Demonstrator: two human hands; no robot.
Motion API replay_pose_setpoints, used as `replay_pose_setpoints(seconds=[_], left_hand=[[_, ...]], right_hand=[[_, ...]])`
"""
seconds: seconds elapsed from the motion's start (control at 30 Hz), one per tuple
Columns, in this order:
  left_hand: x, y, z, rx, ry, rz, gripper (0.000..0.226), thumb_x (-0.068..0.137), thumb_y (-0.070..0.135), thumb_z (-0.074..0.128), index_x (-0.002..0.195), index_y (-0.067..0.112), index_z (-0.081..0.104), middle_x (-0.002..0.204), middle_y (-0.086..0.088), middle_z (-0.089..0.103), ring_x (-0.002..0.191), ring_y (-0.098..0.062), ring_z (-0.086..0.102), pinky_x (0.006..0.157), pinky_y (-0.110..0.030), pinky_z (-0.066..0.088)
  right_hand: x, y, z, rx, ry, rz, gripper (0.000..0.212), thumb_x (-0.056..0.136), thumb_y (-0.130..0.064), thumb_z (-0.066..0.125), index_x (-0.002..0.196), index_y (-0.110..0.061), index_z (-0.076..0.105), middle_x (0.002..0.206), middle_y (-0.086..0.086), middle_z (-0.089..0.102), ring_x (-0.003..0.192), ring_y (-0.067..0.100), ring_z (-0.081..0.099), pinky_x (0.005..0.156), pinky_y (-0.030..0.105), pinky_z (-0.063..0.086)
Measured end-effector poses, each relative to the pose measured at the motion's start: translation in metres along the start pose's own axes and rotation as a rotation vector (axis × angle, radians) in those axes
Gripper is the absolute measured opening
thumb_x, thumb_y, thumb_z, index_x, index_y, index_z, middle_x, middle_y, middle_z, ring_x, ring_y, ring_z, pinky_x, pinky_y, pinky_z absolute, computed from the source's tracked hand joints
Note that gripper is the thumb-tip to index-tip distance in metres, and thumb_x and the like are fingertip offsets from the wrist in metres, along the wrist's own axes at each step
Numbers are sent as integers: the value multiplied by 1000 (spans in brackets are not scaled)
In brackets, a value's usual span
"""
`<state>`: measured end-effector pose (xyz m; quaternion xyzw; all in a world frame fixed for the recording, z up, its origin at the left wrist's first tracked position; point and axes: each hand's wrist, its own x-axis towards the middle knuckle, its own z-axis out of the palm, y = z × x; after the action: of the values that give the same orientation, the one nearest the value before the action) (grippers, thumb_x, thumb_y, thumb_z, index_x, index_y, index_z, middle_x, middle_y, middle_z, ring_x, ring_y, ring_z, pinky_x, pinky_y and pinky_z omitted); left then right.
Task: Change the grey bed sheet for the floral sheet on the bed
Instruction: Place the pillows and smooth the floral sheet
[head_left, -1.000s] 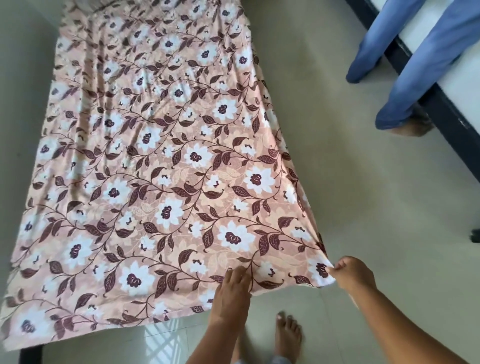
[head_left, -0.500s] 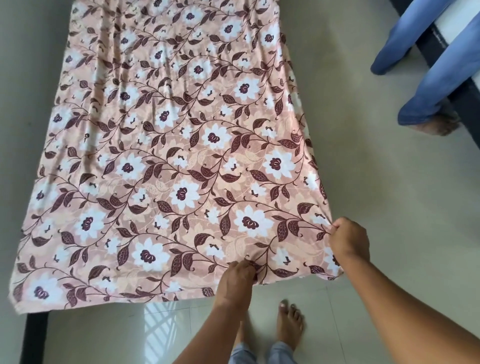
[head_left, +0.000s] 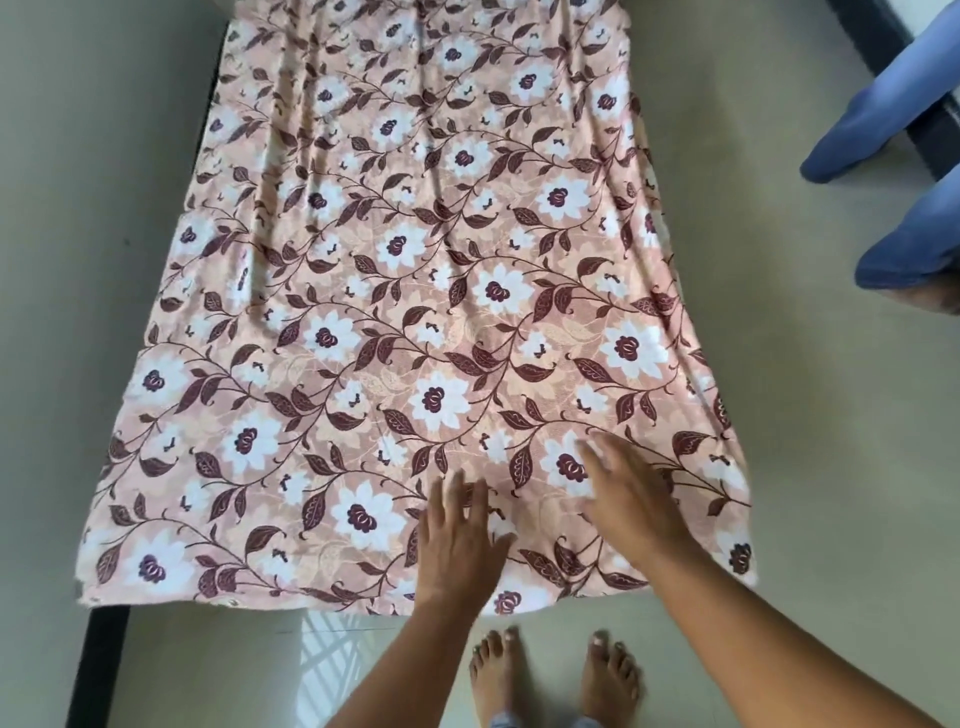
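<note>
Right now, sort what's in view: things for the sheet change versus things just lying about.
Job: floral sheet, spread over the bed; black bed frame; left hand and right hand, open on the sheet.
Around: blue trouser legs of another person; bare feet; floor.

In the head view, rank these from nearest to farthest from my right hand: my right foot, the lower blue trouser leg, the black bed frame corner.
1. Right foot, just below the right hand.
2. Blue trouser leg, off at the right edge.
3. Black bed frame, at the lower left corner.
</note>
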<state>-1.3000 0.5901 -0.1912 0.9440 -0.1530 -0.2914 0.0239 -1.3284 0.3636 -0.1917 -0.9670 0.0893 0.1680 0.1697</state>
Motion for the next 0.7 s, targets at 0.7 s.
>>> replay_pose_setpoints(seconds=[0.7], left_hand=[[-12,-8,-25,-290,-274,-46,81,99,49,52,159,35,-1,167,-7,-13,153,-39,-7,122,-60,19]], right_hand=[[-18,-39,-28,-176,-427,287,89,97,-61,51,162,-27,2,170,16,-2,155,40,6,123,55,22]])
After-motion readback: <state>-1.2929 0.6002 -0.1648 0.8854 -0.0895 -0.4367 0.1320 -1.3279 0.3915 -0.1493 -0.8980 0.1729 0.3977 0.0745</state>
